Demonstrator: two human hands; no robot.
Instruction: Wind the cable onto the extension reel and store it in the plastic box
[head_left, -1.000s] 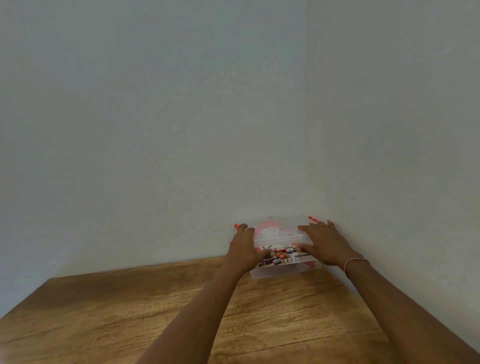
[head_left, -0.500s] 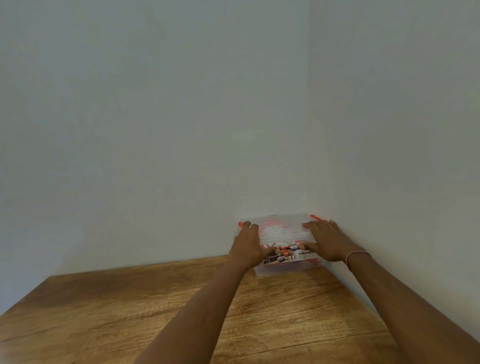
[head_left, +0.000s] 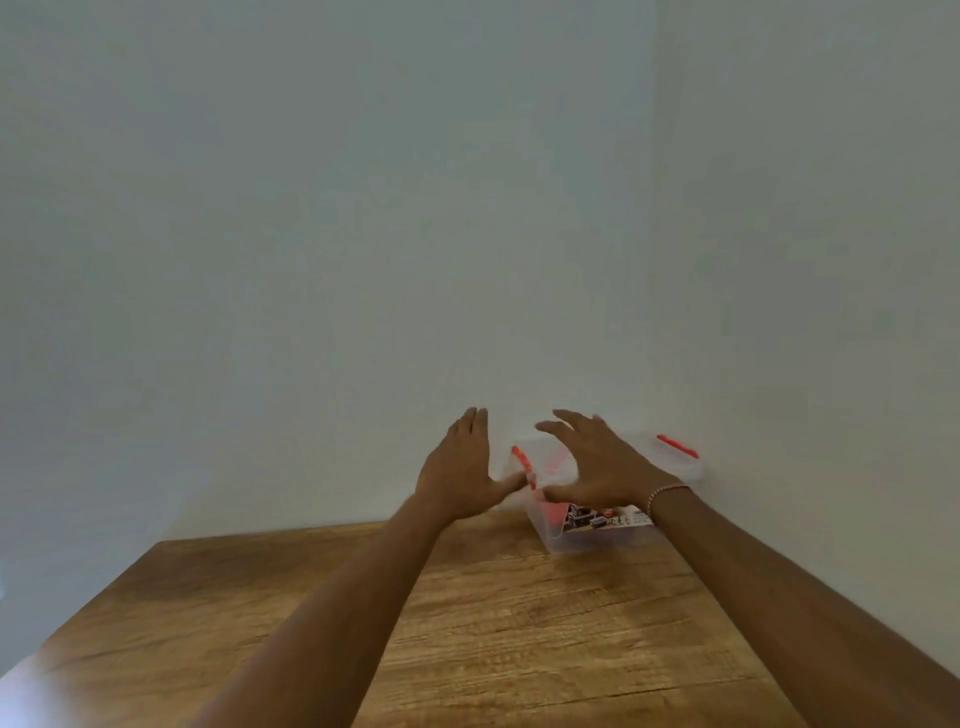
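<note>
Desk (head_left: 519, 623): wood-grain top, brown, with darker streaks running across; set into a corner where two pale walls (head_left: 311, 234) meet. One item rests on it: a clear plastic box (head_left: 597, 538) with red latches and a printed label on its near side, placed at the far right corner, close against both walls.

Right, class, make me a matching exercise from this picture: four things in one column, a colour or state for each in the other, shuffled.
Things:
1. table
2. box clips
3. left hand
4. bracelet

Descriptions:
A. red
B. on the right wrist
C. brown wood grain
D. open, fingers stretched out

Pairs: 1-C, 2-A, 3-D, 4-B
</note>
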